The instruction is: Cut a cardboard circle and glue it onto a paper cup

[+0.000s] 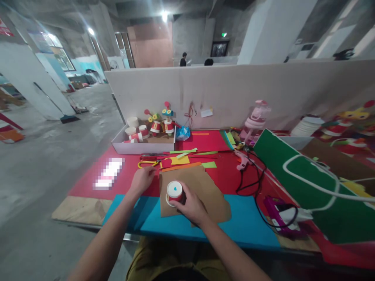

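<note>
My right hand [191, 207] is wrapped round an upside-down red and white paper cup [175, 192] with a small blue spot on its base. The cup stands on a brown paper sheet [202, 183] over blue and red sheets. My left hand [142, 178] rests on the red sheet to the left of the cup, fingers curled near the yellow-handled scissors [148, 163]; whether it grips anything is unclear.
A white box [129, 147] with paper cups and two decorated cup figures [162, 125] stands behind. Coloured paper strips [184, 156], a pink glue gun [241, 160] with black cable, a purple power strip [277, 210] and a green board [316, 187] lie right. A partition wall [234, 89] backs the table.
</note>
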`<move>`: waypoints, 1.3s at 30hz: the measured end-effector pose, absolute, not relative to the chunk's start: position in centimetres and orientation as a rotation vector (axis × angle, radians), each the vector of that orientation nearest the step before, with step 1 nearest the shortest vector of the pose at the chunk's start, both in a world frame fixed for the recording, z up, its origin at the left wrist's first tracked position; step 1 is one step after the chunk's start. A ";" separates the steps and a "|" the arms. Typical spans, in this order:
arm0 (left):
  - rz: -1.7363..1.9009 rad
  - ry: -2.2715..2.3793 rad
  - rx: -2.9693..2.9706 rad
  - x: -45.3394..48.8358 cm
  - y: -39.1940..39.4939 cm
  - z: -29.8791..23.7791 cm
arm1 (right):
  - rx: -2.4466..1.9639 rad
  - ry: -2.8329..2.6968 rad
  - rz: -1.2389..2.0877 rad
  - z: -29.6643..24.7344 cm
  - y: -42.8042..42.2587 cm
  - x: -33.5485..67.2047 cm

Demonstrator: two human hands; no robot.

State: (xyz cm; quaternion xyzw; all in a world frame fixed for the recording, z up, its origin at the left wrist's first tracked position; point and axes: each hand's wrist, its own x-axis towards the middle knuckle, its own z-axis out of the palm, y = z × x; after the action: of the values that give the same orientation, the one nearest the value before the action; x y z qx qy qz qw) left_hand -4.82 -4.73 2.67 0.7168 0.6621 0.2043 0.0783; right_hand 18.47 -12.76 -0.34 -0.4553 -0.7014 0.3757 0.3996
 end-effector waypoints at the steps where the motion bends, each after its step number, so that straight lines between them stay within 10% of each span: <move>1: 0.510 2.010 2.166 -4.4 -4.0 2.7 | -1.152 -1.777 0.953 -0.3 -12.8 18.5; 12: 0.321 2.212 2.075 -4.1 -2.8 3.2 | -1.197 -1.755 0.975 -0.3 -12.8 18.5; 27: 1.639 1.762 1.952 -5.3 -19.9 8.3 | -1.117 -1.658 0.625 2.8 -16.5 21.9; 35: 1.164 0.854 2.603 1.2 -22.4 8.4 | -0.810 -1.922 0.530 5.0 -18.5 19.6; 39: 1.315 1.272 2.183 -0.3 -19.1 7.2 | -0.929 -1.681 0.599 4.7 -18.7 21.3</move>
State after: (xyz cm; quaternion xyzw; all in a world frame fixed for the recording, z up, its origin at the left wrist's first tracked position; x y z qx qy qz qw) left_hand -0.27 -19.07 7.21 0.7583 0.4417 0.4567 0.1462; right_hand 21.29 -18.72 4.67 -0.3899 -0.7057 0.2514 0.5355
